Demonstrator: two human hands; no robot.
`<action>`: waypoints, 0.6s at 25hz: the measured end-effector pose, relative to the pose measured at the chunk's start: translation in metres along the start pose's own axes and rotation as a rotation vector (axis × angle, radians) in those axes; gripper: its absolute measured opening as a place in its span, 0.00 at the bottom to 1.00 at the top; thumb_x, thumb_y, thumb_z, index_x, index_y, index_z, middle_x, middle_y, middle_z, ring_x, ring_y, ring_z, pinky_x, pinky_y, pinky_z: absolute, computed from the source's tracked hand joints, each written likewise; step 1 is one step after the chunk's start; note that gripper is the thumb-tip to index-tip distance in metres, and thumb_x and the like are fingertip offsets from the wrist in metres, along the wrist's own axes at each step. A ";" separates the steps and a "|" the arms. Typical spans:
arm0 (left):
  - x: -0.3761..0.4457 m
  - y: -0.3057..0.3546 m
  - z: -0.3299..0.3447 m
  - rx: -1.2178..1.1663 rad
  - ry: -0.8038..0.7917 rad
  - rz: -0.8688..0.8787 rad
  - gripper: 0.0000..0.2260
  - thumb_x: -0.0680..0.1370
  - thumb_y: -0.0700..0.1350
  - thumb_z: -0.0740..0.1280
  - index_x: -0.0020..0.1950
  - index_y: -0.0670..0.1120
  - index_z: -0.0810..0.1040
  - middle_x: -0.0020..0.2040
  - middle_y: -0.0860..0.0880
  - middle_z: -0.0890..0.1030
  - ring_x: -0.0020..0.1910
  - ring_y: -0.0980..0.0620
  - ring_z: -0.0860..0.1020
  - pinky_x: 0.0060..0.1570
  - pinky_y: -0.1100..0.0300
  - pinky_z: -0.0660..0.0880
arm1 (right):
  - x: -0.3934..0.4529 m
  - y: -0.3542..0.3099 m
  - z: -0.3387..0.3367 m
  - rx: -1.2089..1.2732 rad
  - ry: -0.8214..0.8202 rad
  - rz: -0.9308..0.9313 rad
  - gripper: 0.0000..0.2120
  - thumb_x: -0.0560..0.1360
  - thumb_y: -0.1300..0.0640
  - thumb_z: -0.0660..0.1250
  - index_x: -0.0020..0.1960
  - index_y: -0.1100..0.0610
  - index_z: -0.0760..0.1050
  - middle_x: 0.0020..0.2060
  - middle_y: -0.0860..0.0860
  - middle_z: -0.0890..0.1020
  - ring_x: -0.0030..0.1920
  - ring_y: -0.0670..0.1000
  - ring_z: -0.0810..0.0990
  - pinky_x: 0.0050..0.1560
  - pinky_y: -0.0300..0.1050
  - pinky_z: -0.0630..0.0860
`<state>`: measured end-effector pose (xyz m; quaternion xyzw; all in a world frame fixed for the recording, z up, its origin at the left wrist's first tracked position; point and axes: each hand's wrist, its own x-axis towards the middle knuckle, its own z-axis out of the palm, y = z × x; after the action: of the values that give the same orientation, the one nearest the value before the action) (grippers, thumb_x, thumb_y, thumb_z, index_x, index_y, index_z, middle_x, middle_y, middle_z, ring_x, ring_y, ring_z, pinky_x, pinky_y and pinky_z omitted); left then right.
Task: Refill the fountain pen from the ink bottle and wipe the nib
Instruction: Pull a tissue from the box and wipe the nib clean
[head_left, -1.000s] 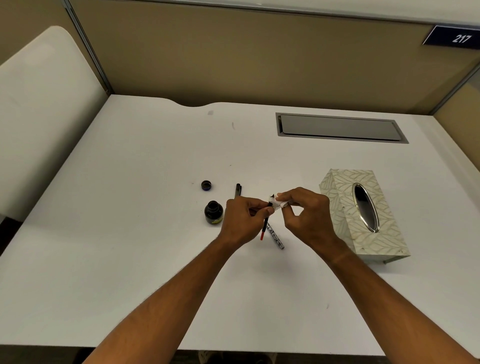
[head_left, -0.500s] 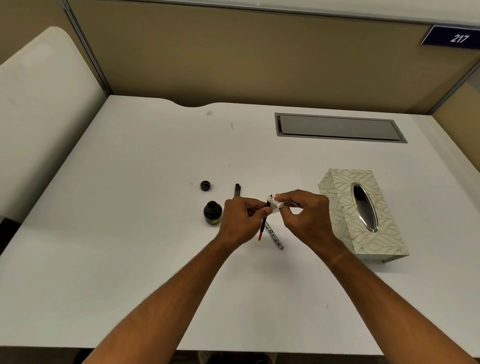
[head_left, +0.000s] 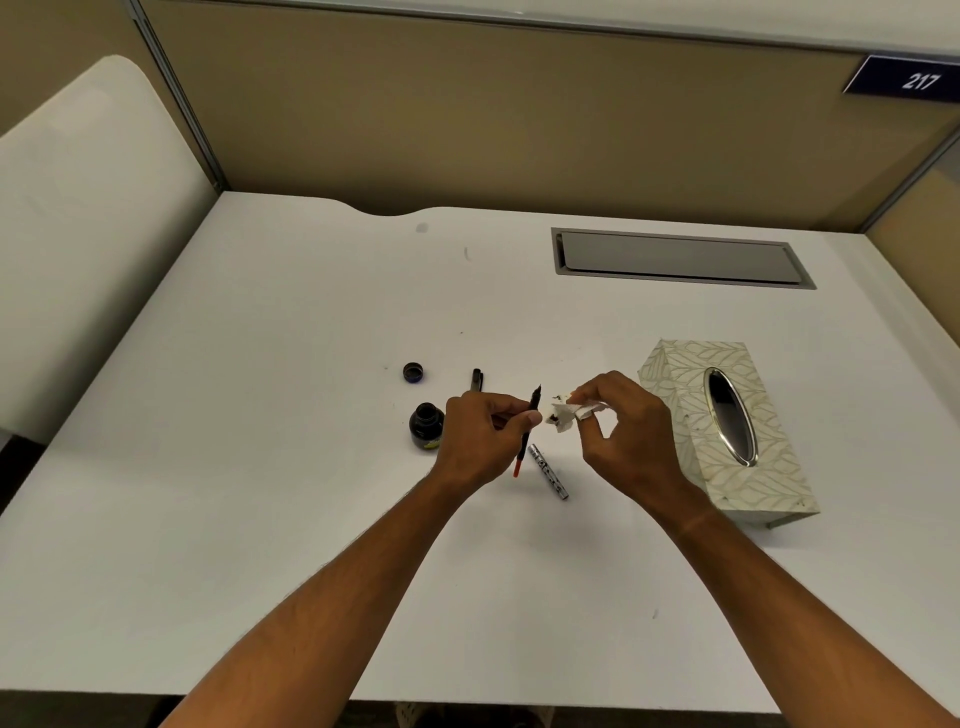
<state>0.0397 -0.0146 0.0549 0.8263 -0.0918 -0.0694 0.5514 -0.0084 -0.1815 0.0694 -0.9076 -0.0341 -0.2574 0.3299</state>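
Now | my left grip (head_left: 485, 434) pinches the fountain pen (head_left: 527, 426), nib up | my right grip (head_left: 618, 431) pinches an ink-stained tissue (head_left: 563, 415) just beside it

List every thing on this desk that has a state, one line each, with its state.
ink bottle: open, upright, cap off
bottle cap: lying apart, behind the bottle
pen section: held in the left hand, nib up and bare
tissue: ink-stained, pinched in the right hand, clear of the nib
patterned barrel: detached, lying on the desk
black pen cap: off, lying flat
tissue box: no tissue sticking out
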 end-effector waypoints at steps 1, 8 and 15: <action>0.000 0.000 0.000 0.002 0.001 0.001 0.06 0.72 0.44 0.72 0.47 0.44 0.85 0.40 0.48 0.86 0.37 0.62 0.81 0.40 0.73 0.76 | 0.001 0.001 0.001 -0.008 -0.019 -0.003 0.07 0.67 0.66 0.64 0.42 0.57 0.78 0.39 0.48 0.81 0.39 0.49 0.79 0.36 0.44 0.77; 0.000 0.003 -0.001 0.042 0.017 0.015 0.08 0.71 0.46 0.74 0.47 0.44 0.85 0.40 0.48 0.86 0.35 0.64 0.80 0.39 0.75 0.75 | 0.003 0.005 0.003 0.118 -0.131 0.079 0.10 0.69 0.64 0.68 0.49 0.59 0.85 0.47 0.51 0.78 0.47 0.47 0.80 0.43 0.36 0.81; -0.003 0.006 0.001 0.059 0.083 0.017 0.09 0.68 0.50 0.76 0.43 0.46 0.85 0.36 0.51 0.85 0.34 0.63 0.81 0.39 0.67 0.78 | 0.005 -0.003 0.006 0.105 -0.058 0.103 0.08 0.70 0.68 0.72 0.47 0.59 0.82 0.41 0.49 0.85 0.42 0.46 0.83 0.44 0.33 0.79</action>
<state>0.0358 -0.0173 0.0598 0.8434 -0.0779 -0.0278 0.5308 -0.0016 -0.1763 0.0695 -0.8966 -0.0106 -0.2117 0.3889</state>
